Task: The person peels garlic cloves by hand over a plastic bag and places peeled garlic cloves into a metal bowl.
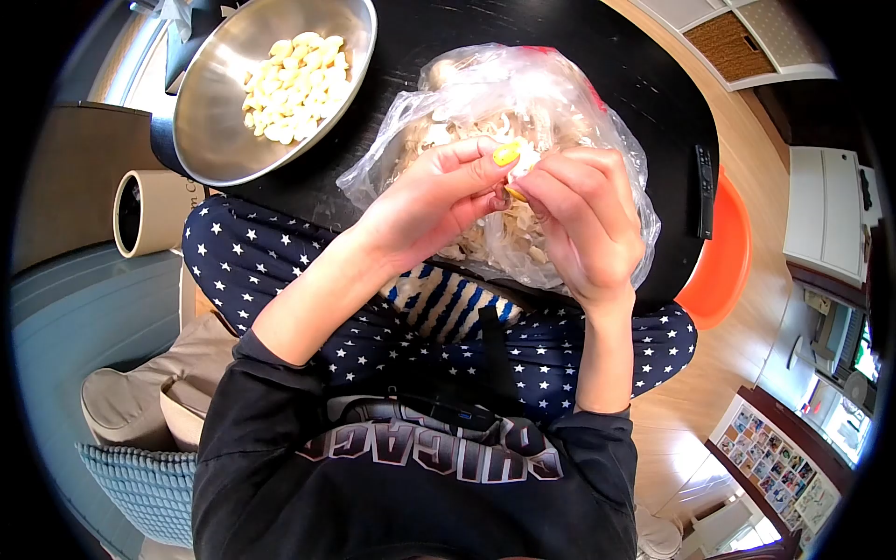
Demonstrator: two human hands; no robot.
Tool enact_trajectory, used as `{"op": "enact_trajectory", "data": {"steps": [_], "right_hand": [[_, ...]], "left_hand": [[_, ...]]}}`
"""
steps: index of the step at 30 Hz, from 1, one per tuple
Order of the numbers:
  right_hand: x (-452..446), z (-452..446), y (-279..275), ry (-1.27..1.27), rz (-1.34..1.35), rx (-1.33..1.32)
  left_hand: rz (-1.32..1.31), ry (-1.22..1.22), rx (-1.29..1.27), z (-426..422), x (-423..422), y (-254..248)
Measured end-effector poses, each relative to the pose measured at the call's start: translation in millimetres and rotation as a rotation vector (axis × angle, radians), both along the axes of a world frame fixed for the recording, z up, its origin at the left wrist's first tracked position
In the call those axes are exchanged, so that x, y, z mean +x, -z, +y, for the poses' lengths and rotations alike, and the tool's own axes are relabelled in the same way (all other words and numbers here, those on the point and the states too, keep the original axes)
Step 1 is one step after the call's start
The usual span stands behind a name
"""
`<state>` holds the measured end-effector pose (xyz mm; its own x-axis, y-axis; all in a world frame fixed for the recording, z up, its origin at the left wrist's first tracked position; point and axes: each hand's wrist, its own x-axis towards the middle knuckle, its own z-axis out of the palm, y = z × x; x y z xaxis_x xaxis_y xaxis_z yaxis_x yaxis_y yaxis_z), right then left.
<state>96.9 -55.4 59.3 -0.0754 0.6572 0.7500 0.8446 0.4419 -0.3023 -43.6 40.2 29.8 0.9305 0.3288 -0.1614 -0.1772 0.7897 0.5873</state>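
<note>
Over the plastic bag, my left hand (434, 196) and my right hand (590, 213) meet with fingertips pinched together on a small whitish garlic clove (526, 159). The fingers cover most of the clove. Beneath them the clear plastic bag (633, 154) lies spread on the black table, with papery garlic skins (527, 231) heaped inside it. To the left stands a steel bowl (210, 121), tilted in this view, holding many peeled garlic cloves (297, 86).
The black table (644, 56) has a rounded right edge, where a remote control (704, 191) lies. Beyond it is an orange seat (728, 252). A beige cylindrical container (159, 213) stands at the left beside a blue-grey sofa (65, 317). My crossed legs are close to the table.
</note>
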Motion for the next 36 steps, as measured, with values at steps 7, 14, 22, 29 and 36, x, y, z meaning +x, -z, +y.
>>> {"op": "enact_trajectory", "data": {"steps": [7,14,22,29,36], "right_hand": [[2,1,1,-0.033,0.038,-0.007],[-1,2,2,-0.012,0.090,0.006],[-1,0,2,0.040,0.181,0.010],[4,-1,4,0.150,0.331,0.037],[12,-1,8,0.236,0.461,-0.296]], "left_hand": [[0.030,-0.040,0.032,-2,2,-4],[-0.009,-0.014,-0.042,-1,1,-7],[0.049,-0.022,-0.203,-4,2,-11],[-0.070,0.019,-0.300,0,0,-4],[0.019,-0.160,0.205,7,-4,-20]]}}
